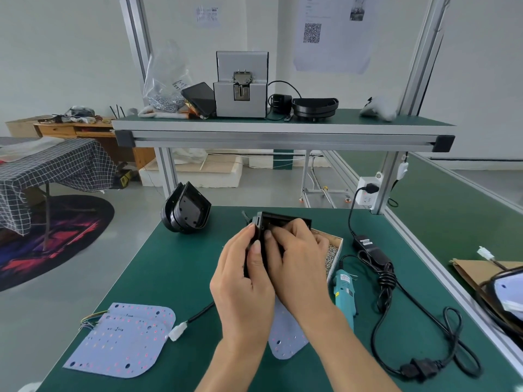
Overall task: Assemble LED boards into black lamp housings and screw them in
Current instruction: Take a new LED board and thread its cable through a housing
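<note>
A black lamp housing (278,222) is held upright above the middle of the green bench. My left hand (243,274) grips its left edge, thumb and fingers curled around it. My right hand (297,258) covers its front, fingers curled over the housing's face. Under my wrists lies a white LED board (285,339), partly hidden. Two stacked LED boards (124,338) with coloured wires lie at the front left. A white connector (177,332) on a black cable lies beside them. Several black housings (186,210) are stacked at the back left.
A teal electric screwdriver (343,295) lies right of my hands, next to a cardboard box of screws (334,254). Its black power adapter and coiled cable (385,278) spread over the right side. The upper shelf carries a screw feeder (240,86) and more housings (314,106).
</note>
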The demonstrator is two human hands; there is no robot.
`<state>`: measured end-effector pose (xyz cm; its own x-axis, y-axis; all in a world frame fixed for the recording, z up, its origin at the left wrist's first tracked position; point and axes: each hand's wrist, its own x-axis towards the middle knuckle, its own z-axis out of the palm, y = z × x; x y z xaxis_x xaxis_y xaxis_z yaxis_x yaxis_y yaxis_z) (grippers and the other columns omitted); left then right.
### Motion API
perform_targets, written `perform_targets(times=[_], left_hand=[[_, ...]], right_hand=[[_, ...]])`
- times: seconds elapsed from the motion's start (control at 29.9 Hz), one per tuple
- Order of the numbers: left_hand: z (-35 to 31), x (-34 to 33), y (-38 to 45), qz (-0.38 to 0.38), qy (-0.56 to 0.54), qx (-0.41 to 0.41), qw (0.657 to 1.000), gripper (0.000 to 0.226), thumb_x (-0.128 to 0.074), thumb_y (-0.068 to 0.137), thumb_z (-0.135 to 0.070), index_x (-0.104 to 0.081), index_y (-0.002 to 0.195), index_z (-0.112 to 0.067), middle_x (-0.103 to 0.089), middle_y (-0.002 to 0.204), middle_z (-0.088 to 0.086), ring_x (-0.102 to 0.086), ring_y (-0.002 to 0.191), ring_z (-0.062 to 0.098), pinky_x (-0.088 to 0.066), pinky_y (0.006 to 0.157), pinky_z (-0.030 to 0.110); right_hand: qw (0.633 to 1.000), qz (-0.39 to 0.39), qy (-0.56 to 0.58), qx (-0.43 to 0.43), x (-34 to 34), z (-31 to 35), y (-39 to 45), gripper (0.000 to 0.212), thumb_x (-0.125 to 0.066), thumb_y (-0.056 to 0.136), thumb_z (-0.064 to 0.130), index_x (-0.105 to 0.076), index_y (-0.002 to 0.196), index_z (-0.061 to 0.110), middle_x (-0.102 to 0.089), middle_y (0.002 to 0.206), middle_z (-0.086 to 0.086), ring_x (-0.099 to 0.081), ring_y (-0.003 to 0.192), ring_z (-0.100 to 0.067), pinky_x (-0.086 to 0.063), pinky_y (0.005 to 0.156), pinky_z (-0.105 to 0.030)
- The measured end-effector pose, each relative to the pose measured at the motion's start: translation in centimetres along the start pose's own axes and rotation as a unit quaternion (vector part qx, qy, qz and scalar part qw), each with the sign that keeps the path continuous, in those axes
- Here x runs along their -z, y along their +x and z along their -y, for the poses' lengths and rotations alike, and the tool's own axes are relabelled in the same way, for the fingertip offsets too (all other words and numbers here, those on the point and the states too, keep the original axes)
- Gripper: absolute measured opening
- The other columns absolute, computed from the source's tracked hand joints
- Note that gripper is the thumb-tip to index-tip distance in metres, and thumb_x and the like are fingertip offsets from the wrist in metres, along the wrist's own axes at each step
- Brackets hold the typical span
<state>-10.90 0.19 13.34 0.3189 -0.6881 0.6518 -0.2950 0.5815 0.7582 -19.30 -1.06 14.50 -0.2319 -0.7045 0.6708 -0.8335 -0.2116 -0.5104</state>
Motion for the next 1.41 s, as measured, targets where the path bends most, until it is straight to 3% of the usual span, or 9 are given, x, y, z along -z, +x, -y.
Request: perform_targets(times=[0.2, 0.3, 0.4, 0.47, 0.64, 0.94, 1.11, 1.24, 1.41], left_hand=[[0.6, 0.4, 1.1, -0.026, -0.054, 0.123, 0.991, 0.021, -0.057, 0.104, -0.023, -0.067, 0.116, -0.038, -0.070, 0.092, -0.029, -0.067, 0.084, 0.000, -0.049, 0.073, 0.010], [0.9, 0.7, 1.3, -0.017, -0.083, 0.136, 0.987, 0.021, -0.058, 0.105, -0.022, -0.068, 0.114, -0.038, -0.072, 0.090, -0.027, -0.067, 0.080, -0.002, -0.047, 0.071, 0.005], [1.1, 0.7, 1.2, 0.024, -0.178, 0.149, 0.972, 0.021, -0.061, 0.103, -0.023, -0.070, 0.116, -0.037, -0.076, 0.106, -0.018, -0.072, 0.097, 0.002, -0.053, 0.081, 0.011], [2.0, 1.0, 1.5, 0.097, -0.268, 0.150, 0.947, 0.031, -0.061, 0.099, -0.029, -0.066, 0.129, -0.034, -0.071, 0.128, -0.010, -0.068, 0.118, 0.010, -0.055, 0.091, 0.020], [2.9, 1.8, 3.7, 0.347, -0.295, 0.186, 0.871, 0.055, -0.047, 0.101, -0.062, -0.062, 0.139, -0.026, -0.067, 0.138, 0.008, -0.063, 0.128, 0.029, -0.048, 0.106, 0.048], [3.9, 0.8, 4.2, 0.326, -0.328, 0.317, 0.828, 0.081, -0.051, 0.084, -0.083, -0.075, 0.122, -0.015, -0.072, 0.123, 0.022, -0.065, 0.115, 0.038, -0.030, 0.114, 0.069], [4.4, 1.1, 3.2, 0.348, -0.251, 0.355, 0.830, 0.108, -0.060, 0.044, -0.105, -0.061, 0.120, -0.029, -0.054, 0.145, 0.006, -0.054, 0.129, 0.021, -0.044, 0.111, 0.041], [4.2, 0.8, 2.9, 0.357, -0.277, 0.328, 0.829, 0.079, -0.075, 0.081, -0.063, -0.062, 0.135, -0.007, -0.063, 0.141, 0.017, -0.057, 0.133, 0.040, -0.037, 0.117, 0.061], [3.2, 0.9, 3.4, 0.304, -0.349, 0.432, 0.774, 0.095, -0.077, 0.062, -0.053, -0.060, 0.130, 0.010, -0.068, 0.125, 0.031, -0.063, 0.121, 0.048, -0.046, 0.111, 0.055]], right_hand=[[0.984, -0.161, 0.059, 0.041, 1.2, -2.4, -1.9, 0.022, -0.066, 0.098, 0.024, -0.079, 0.113, 0.017, -0.063, 0.121, 0.000, -0.063, 0.114, -0.021, -0.044, 0.101, -0.045], [0.966, -0.041, 0.221, -0.126, 2.6, -4.4, -1.9, 0.040, -0.067, 0.100, 0.036, -0.059, 0.138, 0.029, -0.051, 0.138, 0.009, -0.058, 0.128, -0.012, -0.044, 0.110, -0.036], [0.939, 0.113, 0.271, -0.177, 3.2, -5.1, -1.3, 0.015, -0.061, 0.105, 0.030, -0.068, 0.117, 0.024, -0.072, 0.106, 0.006, -0.067, 0.097, -0.007, -0.052, 0.090, -0.038], [0.951, 0.092, 0.245, -0.167, 3.4, -5.7, -0.9, 0.013, -0.058, 0.107, 0.023, -0.067, 0.104, 0.014, -0.071, 0.096, -0.009, -0.065, 0.091, -0.025, -0.053, 0.086, -0.045], [0.925, 0.114, 0.317, -0.177, 3.6, -5.6, -0.9, 0.026, -0.053, 0.109, 0.012, -0.074, 0.107, 0.026, -0.076, 0.103, 0.013, -0.069, 0.100, -0.007, -0.051, 0.086, -0.021], [0.829, 0.146, 0.442, -0.309, 4.2, -4.9, -0.9, 0.027, -0.054, 0.106, 0.008, -0.080, 0.103, 0.016, -0.078, 0.112, -0.015, -0.071, 0.099, -0.026, -0.052, 0.098, -0.046], [0.786, 0.184, 0.477, -0.347, 4.9, -4.8, -0.6, 0.022, -0.057, 0.106, 0.015, -0.080, 0.106, 0.014, -0.078, 0.111, -0.017, -0.075, 0.095, -0.027, -0.055, 0.088, -0.041], [0.825, 0.191, 0.413, -0.336, 5.1, -5.0, -0.6, 0.021, -0.058, 0.108, 0.021, -0.074, 0.111, 0.009, -0.076, 0.113, -0.020, -0.072, 0.097, -0.026, -0.050, 0.092, -0.042], [0.961, 0.141, 0.211, -0.110, 6.0, -4.5, -1.3, 0.046, -0.062, 0.105, 0.035, -0.051, 0.149, 0.038, -0.063, 0.125, 0.014, -0.059, 0.118, -0.002, -0.041, 0.098, -0.010]])
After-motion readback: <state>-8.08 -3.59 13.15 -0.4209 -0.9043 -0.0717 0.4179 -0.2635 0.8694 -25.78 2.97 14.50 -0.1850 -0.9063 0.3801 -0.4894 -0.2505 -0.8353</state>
